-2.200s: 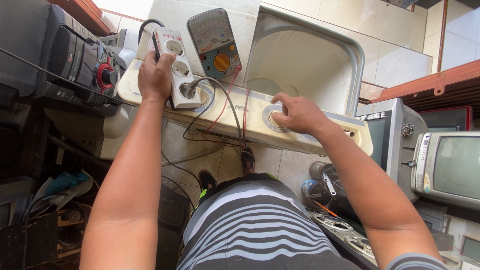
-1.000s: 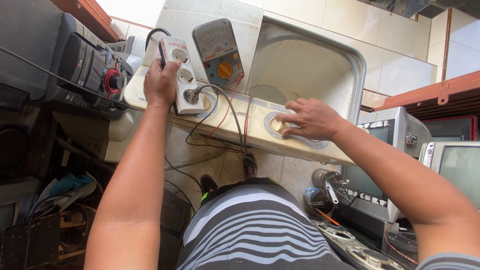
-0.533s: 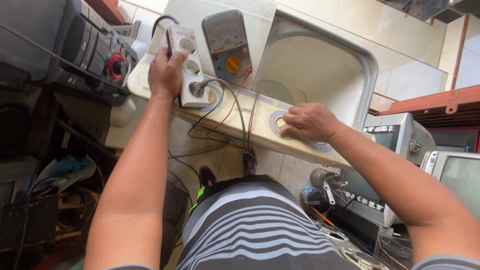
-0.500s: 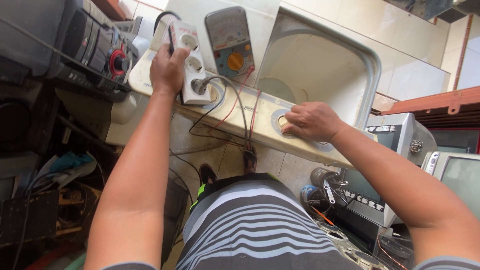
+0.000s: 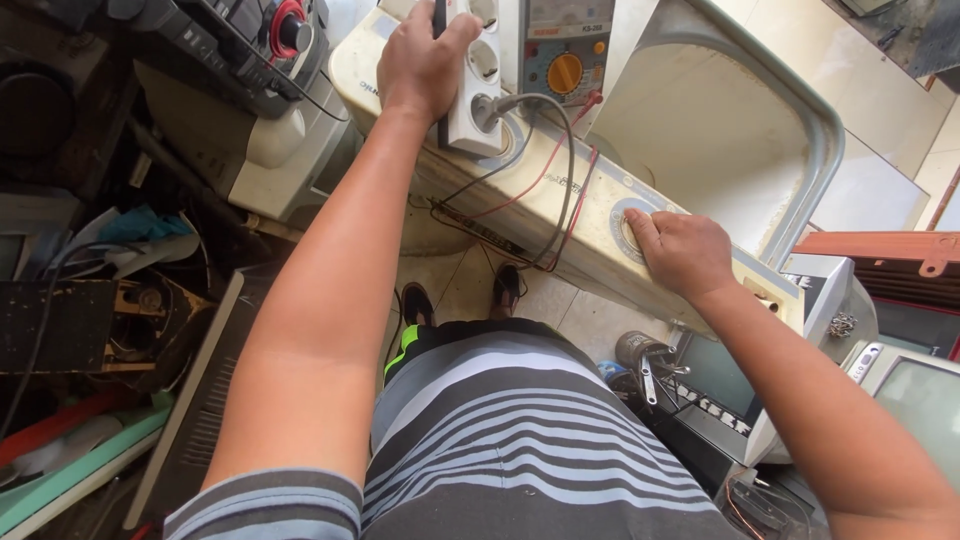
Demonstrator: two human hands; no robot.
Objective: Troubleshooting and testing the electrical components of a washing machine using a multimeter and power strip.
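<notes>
We're pinning the white power strip (image 5: 470, 75) under our closed left hand (image 5: 425, 60) while our right hand (image 5: 685, 250), fingers curled, is gently working the round dial (image 5: 628, 215) beneath its fingertips.

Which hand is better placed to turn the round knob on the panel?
The right hand: its fingers already rest on the knob. The left hand is far away, on the power strip.

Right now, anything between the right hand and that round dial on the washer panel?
Nothing visible. The right hand already rests on the round dial, fingers covering part of it. The grey cable and red wire hang off to the side, clear of the hand.
</notes>
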